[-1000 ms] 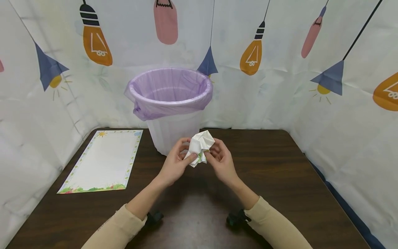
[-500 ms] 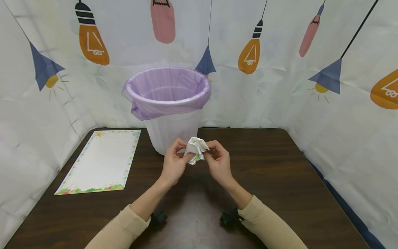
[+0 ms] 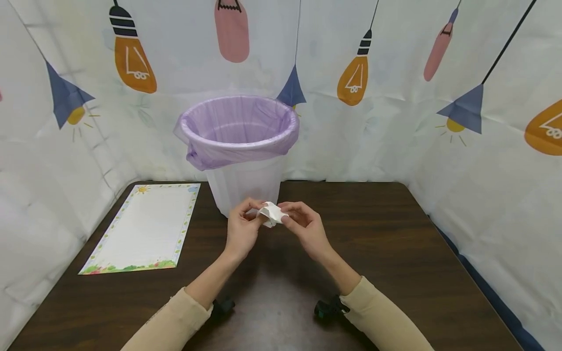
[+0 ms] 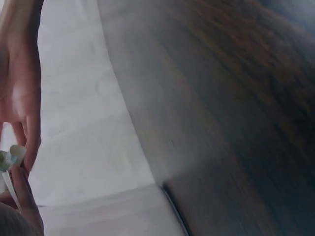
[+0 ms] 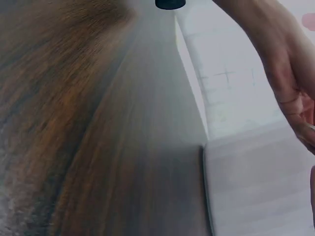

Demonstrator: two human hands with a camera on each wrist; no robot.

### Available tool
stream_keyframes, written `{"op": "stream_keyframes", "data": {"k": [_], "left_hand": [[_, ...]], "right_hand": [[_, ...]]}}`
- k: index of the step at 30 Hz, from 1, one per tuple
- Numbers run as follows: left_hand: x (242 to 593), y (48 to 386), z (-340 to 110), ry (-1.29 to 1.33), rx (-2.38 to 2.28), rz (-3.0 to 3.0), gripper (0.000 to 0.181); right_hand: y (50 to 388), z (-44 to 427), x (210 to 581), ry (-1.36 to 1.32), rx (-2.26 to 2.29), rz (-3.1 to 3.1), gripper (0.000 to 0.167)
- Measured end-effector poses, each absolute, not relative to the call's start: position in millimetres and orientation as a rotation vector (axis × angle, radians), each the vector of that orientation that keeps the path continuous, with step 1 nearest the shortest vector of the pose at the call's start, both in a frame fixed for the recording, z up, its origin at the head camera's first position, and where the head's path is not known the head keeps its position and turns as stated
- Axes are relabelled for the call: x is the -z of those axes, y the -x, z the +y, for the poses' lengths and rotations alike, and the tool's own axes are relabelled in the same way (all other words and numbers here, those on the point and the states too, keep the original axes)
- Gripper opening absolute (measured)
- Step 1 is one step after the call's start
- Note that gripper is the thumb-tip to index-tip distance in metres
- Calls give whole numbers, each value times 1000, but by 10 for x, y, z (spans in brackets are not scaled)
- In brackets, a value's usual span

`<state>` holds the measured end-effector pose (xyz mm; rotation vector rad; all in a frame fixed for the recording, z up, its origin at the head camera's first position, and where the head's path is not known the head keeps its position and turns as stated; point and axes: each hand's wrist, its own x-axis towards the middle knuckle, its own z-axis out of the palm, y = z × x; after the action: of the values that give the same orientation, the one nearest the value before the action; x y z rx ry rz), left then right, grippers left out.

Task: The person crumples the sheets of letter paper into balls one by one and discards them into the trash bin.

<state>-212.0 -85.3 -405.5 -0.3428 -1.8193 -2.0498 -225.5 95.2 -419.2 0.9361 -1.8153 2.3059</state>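
Observation:
A small crumpled piece of white paper (image 3: pixel 272 213) is held in the air in front of the bin. My left hand (image 3: pixel 241 233) pinches its left side between thumb and fingers. From the right, my right hand (image 3: pixel 309 230) pinches the other side with curled fingers. In the left wrist view, a bit of the paper (image 4: pixel 16 154) with a pale green print shows at the edge, below my left hand (image 4: pixel 22 83). My right hand (image 5: pixel 290 83) is at the right edge of the right wrist view, where the paper is mostly cut off.
A white bin (image 3: pixel 246 183) with a purple liner (image 3: pixel 239 151) stands behind the hands. To the left, a flat sheet of paper (image 3: pixel 142 226) with a decorated border lies on the dark wooden table (image 3: pixel 373 243). A printed curtain (image 3: pixel 395 131) surrounds the table's back and sides.
The crumpled paper has become smaller and more compact, and its green print no longer shows in the head view. Both hands have turned it and come slightly lower.

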Motion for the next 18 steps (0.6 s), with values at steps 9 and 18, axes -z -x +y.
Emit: {"op": "stream_keyframes", "data": {"k": [9,18], "left_hand": [[4080,2073,-898,535,1833,-2011,29],[3994,1999,-901,588,1863,-2158,34]], "right_hand": [[2180,868,4203,-709,-2303,-1903,39],[2177,828,4203,-646,-2256,-1813,37]]}}
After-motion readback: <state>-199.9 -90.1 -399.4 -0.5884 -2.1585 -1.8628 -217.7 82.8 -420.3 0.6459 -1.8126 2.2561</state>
